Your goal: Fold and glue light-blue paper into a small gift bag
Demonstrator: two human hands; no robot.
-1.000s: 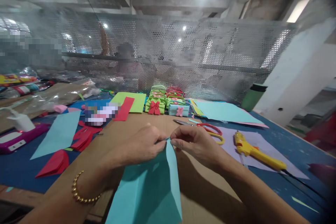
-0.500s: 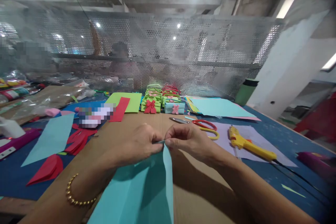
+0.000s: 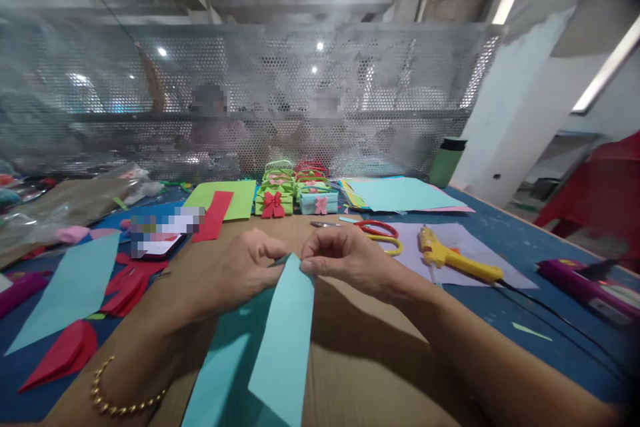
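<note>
A sheet of light blue paper (image 3: 283, 340) hangs folded between my hands over a brown cardboard sheet (image 3: 360, 353). My left hand (image 3: 250, 263) pinches the far edge of the paper from the left, thumb and forefinger pressed together. From the other side, my right hand (image 3: 343, 255) grips the top corner between thumb and bent fingers. A narrower flap of the paper faces me, with the wider part behind and to the left. Just beyond my right hand lie scissors (image 3: 383, 237) with red and yellow handles.
A yellow glue gun (image 3: 457, 260) rests on lilac paper (image 3: 510, 273) at right. Small felt-like bags (image 3: 274, 200) with bows stand at the back. Coloured sheets (image 3: 410, 193), a phone (image 3: 165, 237), red cut pieces (image 3: 65, 353) and a green bottle (image 3: 447, 163) surround the cardboard.
The paper's near flap has swung open toward the left and now shows its broad face. Both hands still pinch the top edge. The view has turned slightly right.
</note>
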